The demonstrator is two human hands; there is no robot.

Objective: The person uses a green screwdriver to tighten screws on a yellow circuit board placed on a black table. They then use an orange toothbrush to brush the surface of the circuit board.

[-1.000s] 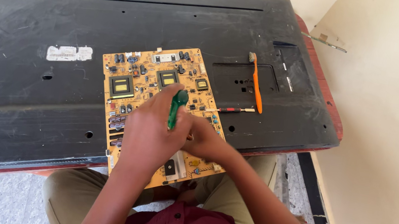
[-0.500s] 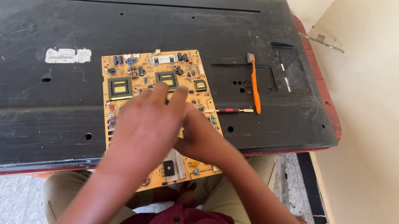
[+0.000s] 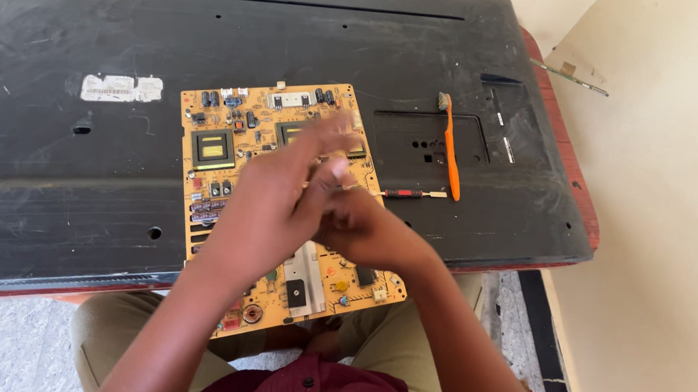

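Board: yellow circuit board [image 3: 218, 154] lying flat on the black back panel [image 3: 41, 151] of a large flat screen, its near end jutting past the panel's front edge over the person's lap.
Board parts: two square dark coils at the far end, rows of small dark components at the left edge, a pale metal strip and a round copper coil near the lap end.
Left hand: left hand [image 3: 266, 205] raised above the middle of the board, its fingers [image 3: 336, 132] lifted and smeared by motion.
Left grip: cannot tell whether it pinches anything; the blur hides the fingertips.
Right hand: right hand [image 3: 376, 230] curled, just beside the left and seemingly touching it, above the board's right side.
Right grip: cannot tell; the left hand covers its fingertips, and no tool shows clearly.
Step in hand: judged from the pose, close work between the two hands over the board's centre rather than any lifting or shifting of the board.
Next move calls for: a steady, slowed left hand and a clear sight of the spot under the fingers, with care not to knock the small upright parts.
Nearby tools: orange toothbrush [image 3: 449, 152] on the panel right of the board; a thin red-and-black probe [image 3: 411, 194] lying between it and the board, perhaps a small screwdriver.
Panel details: white sticker [image 3: 122, 88] left of the board.
Support: red table [image 3: 581, 194] edge showing at the panel's right side.
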